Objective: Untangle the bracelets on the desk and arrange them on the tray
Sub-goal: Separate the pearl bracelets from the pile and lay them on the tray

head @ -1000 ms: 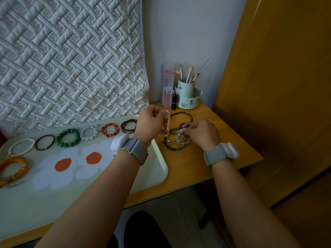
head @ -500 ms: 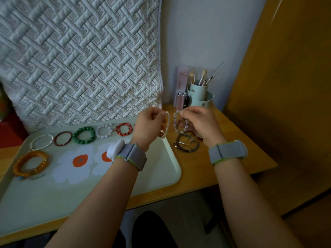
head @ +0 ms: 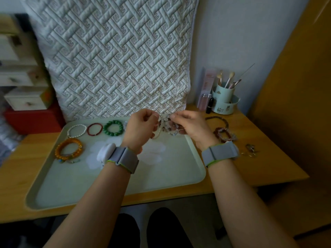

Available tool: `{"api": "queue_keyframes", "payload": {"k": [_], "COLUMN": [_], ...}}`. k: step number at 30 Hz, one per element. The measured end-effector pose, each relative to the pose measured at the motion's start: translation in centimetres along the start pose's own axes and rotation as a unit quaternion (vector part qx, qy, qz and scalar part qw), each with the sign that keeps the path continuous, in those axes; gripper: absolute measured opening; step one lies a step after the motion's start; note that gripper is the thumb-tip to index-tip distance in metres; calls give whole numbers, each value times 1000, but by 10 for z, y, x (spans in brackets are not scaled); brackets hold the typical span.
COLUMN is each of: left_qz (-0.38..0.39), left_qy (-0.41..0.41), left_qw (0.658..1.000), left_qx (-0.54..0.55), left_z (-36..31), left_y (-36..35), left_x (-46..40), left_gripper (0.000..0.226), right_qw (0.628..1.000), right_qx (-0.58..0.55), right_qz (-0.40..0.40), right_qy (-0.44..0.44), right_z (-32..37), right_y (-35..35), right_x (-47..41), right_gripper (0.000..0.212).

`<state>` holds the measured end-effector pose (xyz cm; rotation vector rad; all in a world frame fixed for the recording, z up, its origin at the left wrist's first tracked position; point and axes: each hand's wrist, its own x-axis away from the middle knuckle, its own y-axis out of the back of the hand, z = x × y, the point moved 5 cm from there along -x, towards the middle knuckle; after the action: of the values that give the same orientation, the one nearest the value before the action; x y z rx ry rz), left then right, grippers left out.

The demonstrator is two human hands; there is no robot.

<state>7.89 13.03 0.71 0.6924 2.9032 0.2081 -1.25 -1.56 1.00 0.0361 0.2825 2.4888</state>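
Head view is showing the left hand and right hand pinching a tangled cluster of pale beaded bracelets between them, hanging above the tray, fingers curling around strands.

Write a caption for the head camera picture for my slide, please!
Two hands, left hand and right hand, pull apart tangled bracelets above a tray.
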Motion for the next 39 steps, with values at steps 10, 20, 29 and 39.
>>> {"api": "queue_keyframes", "payload": {"k": [10,20,29,39], "left_qz": [-44,-92,-107,-87], "left_qy": [31,49,2,-36], "left_qw": [998,991,953,913], "left_qx": [-20,-79,-284,-396], "left_z": [26,48,49,52], "left_y": [62,111,147,147], "left_x": [18,26,21,4], "left_gripper": [14,12,10,11], "right_qw": [993,984,979,943], "right_qx": [10,8,158,308], "right_qz": [117,174,126,86], "right_qy": [6,28,27,94], "right_z": [4,5,-15,-12], "right_y": [-72,-128,-146,-151], "right_x": [6,9,-4,-10], "right_gripper": [19,9,14,19]}}
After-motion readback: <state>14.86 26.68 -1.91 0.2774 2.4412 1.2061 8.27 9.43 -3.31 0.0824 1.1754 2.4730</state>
